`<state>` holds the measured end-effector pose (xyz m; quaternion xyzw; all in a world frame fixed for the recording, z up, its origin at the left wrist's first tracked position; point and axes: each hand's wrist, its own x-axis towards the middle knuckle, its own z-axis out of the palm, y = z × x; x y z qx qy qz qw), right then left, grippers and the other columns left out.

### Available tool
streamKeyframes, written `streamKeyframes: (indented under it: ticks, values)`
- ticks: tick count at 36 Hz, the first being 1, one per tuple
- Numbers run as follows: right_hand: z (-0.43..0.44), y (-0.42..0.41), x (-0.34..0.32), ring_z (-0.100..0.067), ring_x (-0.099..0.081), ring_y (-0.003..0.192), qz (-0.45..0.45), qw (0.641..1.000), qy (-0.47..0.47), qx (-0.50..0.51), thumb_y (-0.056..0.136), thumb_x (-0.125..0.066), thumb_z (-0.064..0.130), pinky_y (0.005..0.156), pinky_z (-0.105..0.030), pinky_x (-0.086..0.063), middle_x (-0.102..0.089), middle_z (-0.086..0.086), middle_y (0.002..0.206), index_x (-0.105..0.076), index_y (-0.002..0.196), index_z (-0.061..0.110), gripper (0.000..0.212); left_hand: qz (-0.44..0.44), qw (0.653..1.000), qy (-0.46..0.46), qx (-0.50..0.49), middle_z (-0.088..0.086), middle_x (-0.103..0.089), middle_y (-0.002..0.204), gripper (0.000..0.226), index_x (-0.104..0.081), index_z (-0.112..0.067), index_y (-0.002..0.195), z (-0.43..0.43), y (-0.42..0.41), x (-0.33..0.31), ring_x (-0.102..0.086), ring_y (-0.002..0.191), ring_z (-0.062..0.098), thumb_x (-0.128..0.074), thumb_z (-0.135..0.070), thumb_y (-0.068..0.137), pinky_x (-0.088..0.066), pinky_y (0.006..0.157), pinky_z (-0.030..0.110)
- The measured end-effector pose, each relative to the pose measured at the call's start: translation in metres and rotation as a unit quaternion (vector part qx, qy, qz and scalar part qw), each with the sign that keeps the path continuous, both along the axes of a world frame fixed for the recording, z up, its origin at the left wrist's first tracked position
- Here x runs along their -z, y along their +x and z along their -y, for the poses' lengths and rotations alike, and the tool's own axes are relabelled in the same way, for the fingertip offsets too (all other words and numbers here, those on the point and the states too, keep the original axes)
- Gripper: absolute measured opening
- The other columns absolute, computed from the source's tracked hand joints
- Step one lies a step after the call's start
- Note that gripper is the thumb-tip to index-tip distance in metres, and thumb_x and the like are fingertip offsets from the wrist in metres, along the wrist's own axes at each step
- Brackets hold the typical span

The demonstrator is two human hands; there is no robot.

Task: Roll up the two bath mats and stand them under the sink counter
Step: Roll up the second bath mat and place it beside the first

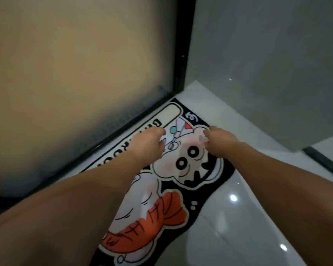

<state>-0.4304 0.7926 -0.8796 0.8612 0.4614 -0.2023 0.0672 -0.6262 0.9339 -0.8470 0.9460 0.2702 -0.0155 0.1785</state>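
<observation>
A black bath mat with a white cartoon figure and an orange fish shape lies flat on the white tiled floor, along the foot of a frosted glass door. Both my arms reach out over it toward its far end. My left hand hovers over the mat's lettered strip, fingers curled downward. Over the cartoon's head is my right hand, with fingers bent and tips near the mat surface. Neither hand clearly grips the mat. Only one mat is in view.
A frosted glass door in a black frame stands on the left. A grey wall panel rises at the right, with a dark strip at its base. Glossy white floor tiles spread to the right of the mat.
</observation>
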Motion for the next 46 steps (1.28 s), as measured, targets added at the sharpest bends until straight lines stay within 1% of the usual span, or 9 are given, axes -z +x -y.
streamKeyframes:
  ticks: [6,13,18,22,25,30,36,43,46]
  values:
    - [0.036,0.036,0.009,-0.033,-0.054,0.105,-0.026,0.993,-0.064,0.1,0.091,-0.052,0.028,0.08,-0.034,-0.041,-0.048,-0.015,0.12,-0.05,0.12,0.006,0.037,0.0,0.999,-0.025,0.039,0.002,-0.055,0.13,0.036,-0.05,-0.02,0.129,0.017,0.032,0.007,-0.056,0.114,0.024,-0.045,-0.024,0.094,-0.047,0.088,0.036]
    - [0.022,0.027,0.041,-0.034,-0.053,0.109,-0.095,0.984,-0.067,0.136,0.088,-0.056,0.025,0.089,-0.038,-0.044,-0.047,-0.017,0.122,-0.043,0.128,0.006,0.046,0.01,0.997,-0.007,0.076,0.002,-0.055,0.129,0.038,-0.049,-0.02,0.131,0.01,0.029,0.017,-0.053,0.116,0.021,-0.045,-0.02,0.093,-0.044,0.09,0.034]
    - [0.01,0.029,0.056,-0.037,-0.053,0.107,-0.074,0.984,-0.045,0.159,0.084,-0.06,0.019,0.082,-0.038,-0.044,-0.049,-0.022,0.12,-0.039,0.125,0.004,0.048,-0.01,0.998,-0.011,0.064,0.001,-0.052,0.132,0.041,-0.046,-0.019,0.133,-0.001,0.015,0.024,-0.049,0.122,0.02,-0.044,-0.018,0.093,-0.042,0.094,0.035]
    - [0.0,0.024,0.06,-0.029,-0.053,0.086,-0.034,0.981,0.02,0.19,0.084,-0.058,0.016,0.066,-0.031,-0.041,-0.059,-0.018,0.104,-0.05,0.098,0.006,0.019,-0.026,0.998,-0.017,0.05,0.003,-0.054,0.127,0.041,-0.048,-0.018,0.131,-0.003,0.009,0.028,-0.051,0.119,0.023,-0.045,-0.015,0.091,-0.045,0.094,0.04]
    - [-0.015,0.018,0.055,-0.024,-0.053,0.076,-0.032,0.98,-0.004,0.197,0.085,-0.054,0.013,0.065,-0.028,-0.042,-0.065,-0.012,0.098,-0.053,0.079,0.011,0.007,-0.04,0.998,-0.016,0.054,0.003,-0.053,0.129,0.043,-0.046,-0.019,0.133,-0.004,0.006,0.026,-0.05,0.12,0.023,-0.045,-0.013,0.09,-0.045,0.096,0.041]
    - [-0.022,0.007,0.046,-0.035,-0.054,0.106,-0.037,0.981,-0.012,0.188,0.092,-0.042,0.004,0.078,-0.034,-0.042,-0.053,-0.023,0.12,-0.052,0.114,-0.001,0.024,-0.049,0.996,-0.009,0.073,0.002,-0.052,0.131,0.046,-0.045,-0.02,0.134,-0.003,0.003,0.019,-0.049,0.121,0.023,-0.045,-0.011,0.089,-0.044,0.096,0.039]
    - [0.0,-0.011,0.009,-0.035,-0.059,0.088,0.044,0.999,-0.002,0.02,0.09,-0.042,0.006,0.064,-0.036,-0.042,-0.054,-0.018,0.109,-0.025,0.143,0.009,0.056,-0.017,0.995,0.012,0.096,0.003,-0.052,0.132,0.046,-0.044,-0.017,0.135,-0.008,0.005,0.006,-0.048,0.121,0.022,-0.048,-0.012,0.089,-0.041,0.095,0.036]
    - [0.024,-0.032,-0.079,-0.03,-0.057,0.091,0.136,0.975,0.036,-0.173,0.09,-0.044,0.009,0.072,-0.038,-0.045,-0.046,-0.009,0.118,-0.012,0.151,0.019,0.07,0.104,0.977,0.072,0.17,0.01,-0.049,0.133,0.073,-0.045,-0.011,0.132,-0.017,0.025,-0.013,-0.045,0.125,0.029,-0.072,-0.038,0.07,-0.031,0.111,0.041]
    - [0.034,-0.044,-0.114,-0.028,-0.056,0.09,0.164,0.959,0.031,-0.23,0.091,-0.044,0.01,0.066,-0.033,-0.037,-0.044,-0.007,0.119,-0.008,0.151,0.02,0.07,0.024,0.984,0.018,0.178,0.002,-0.059,0.114,0.053,-0.05,-0.023,0.12,-0.012,0.034,-0.032,-0.055,0.109,0.025,-0.067,-0.04,0.072,-0.044,0.091,0.038]
